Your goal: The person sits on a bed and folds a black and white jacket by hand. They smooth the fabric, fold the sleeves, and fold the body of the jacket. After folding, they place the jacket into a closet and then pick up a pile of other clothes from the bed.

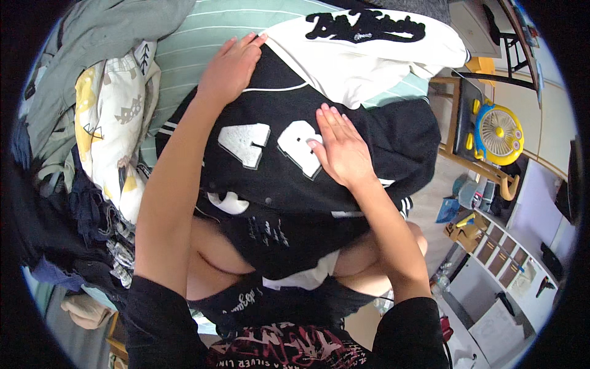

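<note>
A black jacket [272, 108] with white letter patches lies spread over the bed's edge, its lower part draped across my lap. One sleeve [382, 55] is white with black raised lettering and stretches out at the upper right. My left hand [235, 69] lies palm down on the black cloth near the white sleeve's seam, fingertips at the cloth's edge. Flat on the jacket's body, my right hand [343, 145] covers part of the right letter patch [297, 147]. Neither hand grips anything that I can see. The cloth beneath both palms is hidden.
A heap of clothes, with patterned white trousers [115, 110] among them, borders the left side. Green striped bedding [184, 69] lies under the jacket. To the right, a yellow and blue fan [500, 131] rests on a wooden chair [479, 168]. A white shelf unit [502, 249] stands farther right.
</note>
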Available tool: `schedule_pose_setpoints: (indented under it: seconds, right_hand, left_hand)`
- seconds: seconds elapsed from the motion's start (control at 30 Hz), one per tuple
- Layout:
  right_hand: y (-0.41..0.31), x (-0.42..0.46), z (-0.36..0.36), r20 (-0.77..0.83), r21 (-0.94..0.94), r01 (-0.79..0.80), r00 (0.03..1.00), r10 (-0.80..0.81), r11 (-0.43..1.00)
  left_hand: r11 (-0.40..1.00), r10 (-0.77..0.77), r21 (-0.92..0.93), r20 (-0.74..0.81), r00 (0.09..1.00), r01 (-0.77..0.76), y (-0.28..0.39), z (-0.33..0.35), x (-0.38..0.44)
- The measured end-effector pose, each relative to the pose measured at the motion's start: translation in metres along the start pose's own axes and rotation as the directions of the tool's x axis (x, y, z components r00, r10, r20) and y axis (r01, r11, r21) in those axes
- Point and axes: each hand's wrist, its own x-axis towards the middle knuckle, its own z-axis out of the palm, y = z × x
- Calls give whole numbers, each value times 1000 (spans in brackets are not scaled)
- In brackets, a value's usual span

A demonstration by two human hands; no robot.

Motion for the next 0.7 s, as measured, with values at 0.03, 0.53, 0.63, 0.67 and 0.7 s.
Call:
schedule_pose_setpoints:
  seconds: [0.03, 0.53, 0.63, 0.67, 0.7]
  right_hand:
    - [3, -11, -6, 31, 6, -4, 1000, 4, 1000]
    - [29, -36, -20, -176, 417, -290, 904, 390, 861]
    - [26, -30, -11, -248, 299, -259, 909, 336, 919]
    - [29, -30, -5, -232, 250, -259, 919, 318, 933]
    - [29, -29, -1, -214, 217, -273, 924, 318, 937]
  left_hand:
    - [1000, -15, -8, 19, 1000, 15, 1, -2, 0]
    - [601, -390, -698, 170, 905, 390, 75, -105, -25]
    - [543, -371, -693, 309, 876, 475, 118, -140, -60]
    - [529, -396, -686, 321, 860, 499, 132, -149, -72]
    - [510, -416, -682, 337, 845, 523, 146, -155, -86]
